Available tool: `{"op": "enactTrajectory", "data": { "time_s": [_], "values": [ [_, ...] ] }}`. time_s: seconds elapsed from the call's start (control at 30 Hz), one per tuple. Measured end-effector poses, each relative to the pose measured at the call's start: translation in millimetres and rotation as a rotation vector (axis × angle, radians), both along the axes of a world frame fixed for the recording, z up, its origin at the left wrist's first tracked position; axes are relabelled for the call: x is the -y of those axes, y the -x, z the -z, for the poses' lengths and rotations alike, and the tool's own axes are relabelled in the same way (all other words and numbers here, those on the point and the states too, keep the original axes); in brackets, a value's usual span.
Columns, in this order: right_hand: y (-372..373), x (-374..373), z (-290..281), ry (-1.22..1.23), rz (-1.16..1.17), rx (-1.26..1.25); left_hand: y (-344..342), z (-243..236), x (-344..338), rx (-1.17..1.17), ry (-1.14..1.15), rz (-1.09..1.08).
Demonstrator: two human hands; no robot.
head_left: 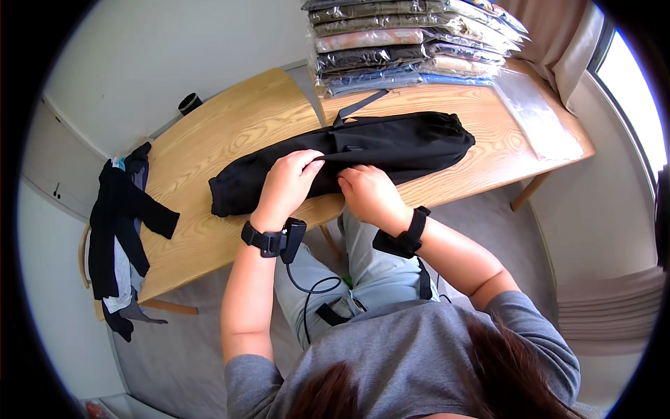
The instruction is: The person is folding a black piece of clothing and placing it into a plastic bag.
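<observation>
A long black garment [412,143], folded into a narrow strip, lies across the two wooden tables in front of me. Its right end is gathered, as if elastic, and a dark strap [361,106] sticks out from its far side. My left hand [287,180] pinches the cloth near the middle, thumb and fingers together on a fold. Just to its right, my right hand [371,197] grips the near edge with curled fingers. Part of the cloth under both hands is hidden.
Bagged folded clothes [377,56] are stacked high at the back. Clear plastic bags [541,119] lie at the right end. Dark clothes [115,216] hang over a chair at the left. A black cylinder [189,104] stands by the wall behind the left table [237,108].
</observation>
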State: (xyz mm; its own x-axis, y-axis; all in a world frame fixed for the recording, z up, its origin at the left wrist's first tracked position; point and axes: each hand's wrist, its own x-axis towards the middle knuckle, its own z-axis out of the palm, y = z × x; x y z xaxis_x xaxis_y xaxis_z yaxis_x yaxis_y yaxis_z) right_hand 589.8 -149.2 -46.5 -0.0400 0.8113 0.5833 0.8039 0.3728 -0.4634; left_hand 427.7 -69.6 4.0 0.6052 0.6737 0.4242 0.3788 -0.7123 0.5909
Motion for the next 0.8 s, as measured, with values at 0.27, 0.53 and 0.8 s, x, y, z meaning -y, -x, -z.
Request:
{"op": "enactTrajectory", "data": {
  "time_s": [0.27,0.53,0.8],
  "values": [
    [-4,12,-7,0.249,-0.153,0.013,8,-2,14,0.021,0.145,0.08],
    [-18,36,-11,0.429,-0.48,0.243,17,1,17,-0.097,0.334,0.069],
    [-4,63,10,0.065,-0.243,0.725,15,34,24,-0.312,0.107,0.065]
  ]
}}
